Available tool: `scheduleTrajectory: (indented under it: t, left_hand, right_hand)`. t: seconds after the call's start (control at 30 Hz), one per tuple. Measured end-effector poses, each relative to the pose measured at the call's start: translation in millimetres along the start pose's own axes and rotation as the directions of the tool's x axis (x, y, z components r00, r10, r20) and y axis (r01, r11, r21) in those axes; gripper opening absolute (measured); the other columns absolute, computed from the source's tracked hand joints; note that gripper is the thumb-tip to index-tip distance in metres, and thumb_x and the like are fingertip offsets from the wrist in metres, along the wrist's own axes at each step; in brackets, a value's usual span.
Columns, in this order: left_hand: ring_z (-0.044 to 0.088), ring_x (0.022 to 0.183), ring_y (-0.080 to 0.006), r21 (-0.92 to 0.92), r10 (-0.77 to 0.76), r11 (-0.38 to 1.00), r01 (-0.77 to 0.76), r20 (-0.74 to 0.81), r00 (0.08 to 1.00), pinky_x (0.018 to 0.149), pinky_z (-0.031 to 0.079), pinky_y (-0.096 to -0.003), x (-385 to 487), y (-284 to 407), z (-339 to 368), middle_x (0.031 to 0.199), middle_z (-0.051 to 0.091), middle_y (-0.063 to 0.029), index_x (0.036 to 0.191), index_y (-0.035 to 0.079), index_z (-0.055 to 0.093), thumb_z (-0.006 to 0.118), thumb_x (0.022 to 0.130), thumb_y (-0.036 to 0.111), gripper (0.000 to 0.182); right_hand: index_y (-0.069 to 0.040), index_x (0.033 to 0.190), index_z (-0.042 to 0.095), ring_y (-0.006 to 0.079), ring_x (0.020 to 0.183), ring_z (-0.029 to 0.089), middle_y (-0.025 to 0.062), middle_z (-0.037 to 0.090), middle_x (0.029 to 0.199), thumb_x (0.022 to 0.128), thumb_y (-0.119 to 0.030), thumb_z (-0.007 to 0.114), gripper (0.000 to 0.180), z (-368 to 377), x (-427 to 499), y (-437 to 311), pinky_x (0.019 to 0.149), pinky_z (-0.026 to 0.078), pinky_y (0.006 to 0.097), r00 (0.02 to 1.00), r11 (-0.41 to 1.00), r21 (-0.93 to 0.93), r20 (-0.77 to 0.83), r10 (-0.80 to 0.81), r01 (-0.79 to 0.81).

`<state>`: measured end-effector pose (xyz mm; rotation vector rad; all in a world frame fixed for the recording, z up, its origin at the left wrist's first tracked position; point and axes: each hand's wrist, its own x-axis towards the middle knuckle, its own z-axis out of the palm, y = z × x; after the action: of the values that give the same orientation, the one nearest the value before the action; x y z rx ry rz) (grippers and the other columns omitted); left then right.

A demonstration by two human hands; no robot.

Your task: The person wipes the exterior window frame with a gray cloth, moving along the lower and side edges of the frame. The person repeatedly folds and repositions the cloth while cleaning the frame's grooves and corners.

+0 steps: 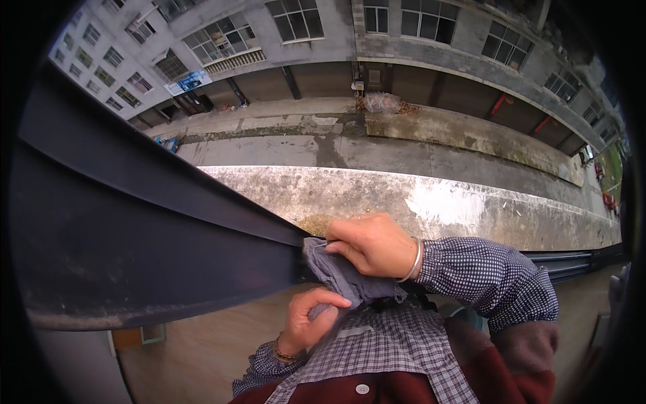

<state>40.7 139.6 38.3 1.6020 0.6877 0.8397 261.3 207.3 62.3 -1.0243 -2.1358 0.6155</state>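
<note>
A crumpled grey cloth point(335, 275) lies over the dark window sill, at the lower corner of the frame. My left hand point(310, 318) pinches its near edge between thumb and fingers. Above it, my right hand point(376, 245) is closed around a thin metal rod point(320, 246), whose visible end rests on or just above the cloth's far left part. The rest of that rod is hidden in the fist, so its kind cannot be told. The dark window frame point(166, 227) rises to the left of both hands.
Beyond the sill runs a stained concrete ledge point(353, 192), with a drop to the street point(282, 149) past its edge. Metal window tracks point(560, 265) continue to the right. A light blue bucket point(467, 315) stands indoors, partly hidden by my right arm.
</note>
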Motion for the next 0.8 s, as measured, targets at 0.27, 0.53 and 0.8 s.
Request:
scheduleTrajectory:
  t: [0.27, 0.53, 0.8]
  left_hand:
    - [0.066, 0.07, -0.016, 0.055, -0.16, 0.977, 0.208, -0.458, 0.874, 0.065, 0.051, -0.0276, -80.2, 10.0, -39.3, 0.081, 0.069, -0.009, 0.098, 0.001, 0.061, 0.083, 0.073, 0.008, 0.034]
    - [0.056, 0.074, -0.0087, -0.105, -0.427, 0.87, 0.482, -0.649, 0.63, 0.068, 0.046, -0.0255, -112.6, -8.8, -28.5, 0.085, 0.062, -0.0039, 0.101, 0.001, 0.057, 0.063, 0.09, 0.014, 0.019]
    - [0.055, 0.095, -0.0124, -0.478, -0.38, 0.875, 0.073, -0.586, 0.715, 0.084, 0.046, -0.0274, -110.3, 43.3, 3.4, 0.108, 0.059, -0.0091, 0.116, 0.0, 0.046, 0.055, 0.093, 0.017, 0.03]
  right_hand:
    - [-0.004, 0.092, 0.053, 0.028, 0.064, 0.06, 0.0107, 0.056, 0.071, 0.084, -0.012, 0.064, 0.016, 1.7, -51.1, -61.5, 0.057, 0.048, 0.0379, 0.934, 0.993, 0.105, 0.347, -0.081, 0.047]
    - [-0.005, 0.093, 0.053, 0.0277, 0.07, 0.064, 0.0099, 0.06, 0.079, 0.078, -0.006, 0.064, 0.018, 29.9, -66.7, -57.9, 0.058, 0.049, 0.0378, 0.951, 0.947, 0.311, 0.308, -0.019, -0.081]
    - [-0.007, 0.113, 0.062, 0.0261, 0.07, 0.066, 0.0095, 0.065, 0.088, 0.084, -0.025, 0.07, 0.035, 81.5, -76.8, -50.7, 0.058, 0.051, 0.0361, 0.975, 0.956, 0.285, 0.221, 0.001, -0.065]
